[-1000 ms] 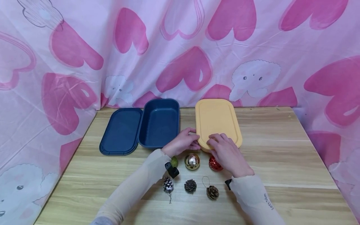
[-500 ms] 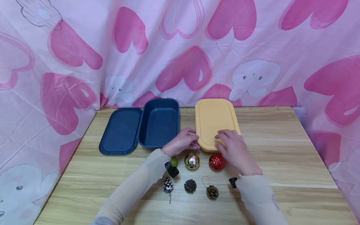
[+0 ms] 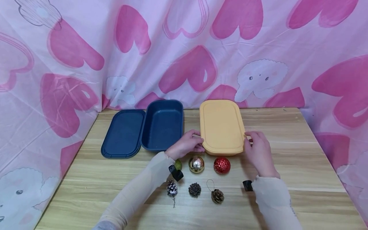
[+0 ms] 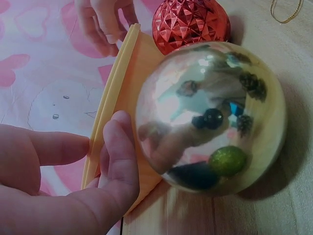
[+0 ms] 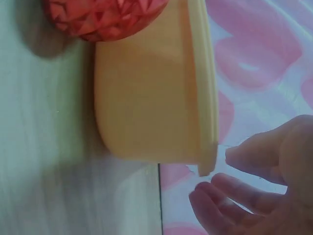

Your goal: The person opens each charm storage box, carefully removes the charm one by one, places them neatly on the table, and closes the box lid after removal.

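Note:
A yellow box with its lid (image 3: 222,126) on stands at the back of the table. My left hand (image 3: 187,145) pinches the lid's left rim near the front corner; in the left wrist view one finger (image 4: 63,148) lies on the lid's top side and another under the rim. My right hand (image 3: 259,150) is at the box's right side, fingers parted around the rim. The right wrist view shows a small gap between those fingers and the lid's edge (image 5: 208,147). In front of the box lie a shiny gold ball (image 3: 196,164) and a red faceted ball (image 3: 222,165).
Left of the yellow box stands an open blue box (image 3: 163,126), its blue lid (image 3: 123,134) beside it. A green ball (image 3: 178,164) is partly hidden by the left wrist. Nearer lie a white-tipped pinecone (image 3: 172,188), a dark pinecone (image 3: 194,189) and a brown pinecone (image 3: 217,196).
My right hand has moved from the lid's front part rightward to the box's right side, uncovering the red ball. The left hand has stayed at the left rim.

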Tool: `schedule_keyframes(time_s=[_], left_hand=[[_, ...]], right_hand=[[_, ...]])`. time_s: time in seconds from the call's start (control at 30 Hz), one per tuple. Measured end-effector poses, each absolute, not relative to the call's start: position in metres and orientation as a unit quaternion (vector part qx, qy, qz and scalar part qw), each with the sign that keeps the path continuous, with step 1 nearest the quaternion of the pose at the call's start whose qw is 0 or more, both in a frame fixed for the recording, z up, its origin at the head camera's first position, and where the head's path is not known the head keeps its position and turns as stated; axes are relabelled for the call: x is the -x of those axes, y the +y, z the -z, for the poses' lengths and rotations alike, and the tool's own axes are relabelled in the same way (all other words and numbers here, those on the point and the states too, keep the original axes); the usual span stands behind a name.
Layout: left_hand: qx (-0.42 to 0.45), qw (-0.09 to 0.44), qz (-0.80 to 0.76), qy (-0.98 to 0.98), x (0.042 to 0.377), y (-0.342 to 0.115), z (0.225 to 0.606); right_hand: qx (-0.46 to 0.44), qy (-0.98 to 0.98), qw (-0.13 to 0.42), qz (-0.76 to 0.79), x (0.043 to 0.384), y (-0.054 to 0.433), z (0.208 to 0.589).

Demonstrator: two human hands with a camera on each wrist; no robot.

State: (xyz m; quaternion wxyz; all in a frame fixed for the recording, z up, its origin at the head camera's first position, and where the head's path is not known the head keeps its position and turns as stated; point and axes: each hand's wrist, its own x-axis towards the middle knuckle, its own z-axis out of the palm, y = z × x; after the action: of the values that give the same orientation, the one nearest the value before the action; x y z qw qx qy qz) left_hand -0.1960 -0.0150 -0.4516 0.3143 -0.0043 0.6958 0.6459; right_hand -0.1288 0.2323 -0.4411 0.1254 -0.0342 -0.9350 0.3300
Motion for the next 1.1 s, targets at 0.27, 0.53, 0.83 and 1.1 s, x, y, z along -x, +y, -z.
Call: schedule_keyframes(time_s=[0.27,0.53,0.83,1.1], left_hand=[[0.000,0.311,-0.647,0.696,0.196,-0.015,0.451],[-0.003,0.303,-0.631,0.714,0.196,-0.013,0.451],[-0.001,0.292,-0.589,0.753,0.195,-0.014,0.448],[-0.029,0.266,-0.534,0.802,0.194,-0.017,0.442]], right_hand=[[0.032,-0.943,0.100,-0.317,0.131,0.234,0.443],[0.035,-0.949,0.058,-0.309,0.135,0.234,0.436],[0.028,-0.963,-0.003,-0.268,0.134,0.228,0.432],[0.030,-0.977,-0.032,-0.208,0.127,0.221,0.428]])
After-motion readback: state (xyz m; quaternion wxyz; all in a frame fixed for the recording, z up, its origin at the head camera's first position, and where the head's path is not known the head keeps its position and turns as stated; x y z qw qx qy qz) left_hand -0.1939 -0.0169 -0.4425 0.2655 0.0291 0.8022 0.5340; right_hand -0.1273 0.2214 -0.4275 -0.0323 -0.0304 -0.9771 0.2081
